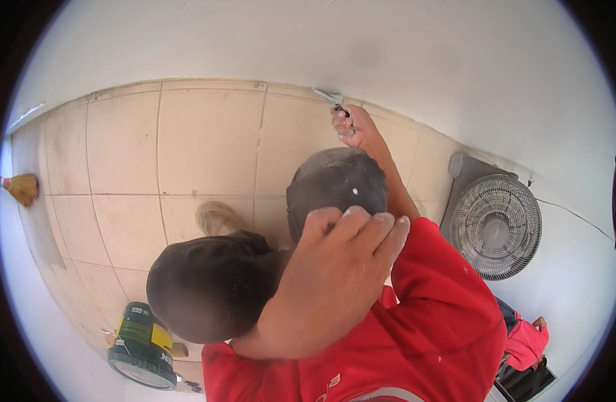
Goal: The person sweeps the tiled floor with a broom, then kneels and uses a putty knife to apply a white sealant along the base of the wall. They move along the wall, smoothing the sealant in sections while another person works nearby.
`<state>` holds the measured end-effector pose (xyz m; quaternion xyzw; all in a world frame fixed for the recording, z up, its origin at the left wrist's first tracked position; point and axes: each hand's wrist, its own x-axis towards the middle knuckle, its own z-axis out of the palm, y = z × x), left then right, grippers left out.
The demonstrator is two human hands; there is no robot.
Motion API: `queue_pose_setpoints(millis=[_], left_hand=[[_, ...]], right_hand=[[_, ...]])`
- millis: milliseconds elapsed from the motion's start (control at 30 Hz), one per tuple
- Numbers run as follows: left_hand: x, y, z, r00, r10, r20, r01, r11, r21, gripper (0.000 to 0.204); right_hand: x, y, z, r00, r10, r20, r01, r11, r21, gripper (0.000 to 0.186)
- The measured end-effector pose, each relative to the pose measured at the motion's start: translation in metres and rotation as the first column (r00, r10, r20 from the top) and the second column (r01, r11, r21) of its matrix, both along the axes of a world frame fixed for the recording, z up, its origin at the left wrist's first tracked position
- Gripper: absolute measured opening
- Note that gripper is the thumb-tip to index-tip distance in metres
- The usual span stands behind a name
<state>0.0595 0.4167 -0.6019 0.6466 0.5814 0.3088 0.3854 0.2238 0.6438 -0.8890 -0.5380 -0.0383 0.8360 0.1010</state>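
My right hand (pixel 350 126) is closed on a putty knife (pixel 338 107), its white-smeared blade at the foot of the white wall (pixel 361 40), along the tile edge. My left hand (pixel 328 278) lies over my dark-clad right knee (pixel 335 171), fingers bent and close together with pale dust on the tips; whatever is under them is hidden. My other knee (pixel 204 288) is to the left, with a dusty shoe (pixel 213 216) behind it on the beige tiled floor (pixel 207 141).
A grey floor fan (pixel 496 228) with a cable stands by the wall at right. A green bucket (pixel 140 345) sits at lower left. A straw broom (pixel 20 189) is at the far left. A person in a pink top (pixel 526 342) is at lower right.
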Motion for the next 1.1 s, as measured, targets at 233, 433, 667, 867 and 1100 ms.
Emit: queue_pose_setpoints(millis=[233, 433, 667, 867, 1100], left_hand=[[0.003, -0.01, -0.002, 1.0, 0.007, 0.019, -0.007, 0.999, 0.04, 0.053], [-0.002, -0.02, 0.0, 1.0, -0.018, -0.011, 0.018, 1.0, 0.023, 0.055], [-0.005, -0.025, -0.003, 0.998, 0.038, -0.048, -0.035, 0.998, 0.052, 0.056], [-0.003, -0.029, -0.001, 0.995, 0.074, -0.061, -0.073, 0.997, 0.022, 0.056], [-0.001, -0.023, 0.004, 0.998, -0.008, -0.063, 0.011, 0.999, 0.046, 0.055]], right_hand=[[-0.004, 0.003, -0.007, 1.0, -0.008, 0.013, 0.009, 0.999, -0.053, 0.021], [-0.016, 0.003, -0.003, 0.999, -0.027, 0.033, 0.029, 0.999, -0.045, 0.02], [-0.032, -0.003, -0.013, 0.999, 0.009, 0.044, -0.009, 1.0, -0.007, 0.017], [-0.028, 0.003, -0.011, 1.0, -0.023, -0.003, 0.022, 0.997, -0.07, 0.017], [-0.013, 0.038, -0.017, 0.993, -0.021, -0.113, -0.003, 0.978, -0.209, 0.023]])
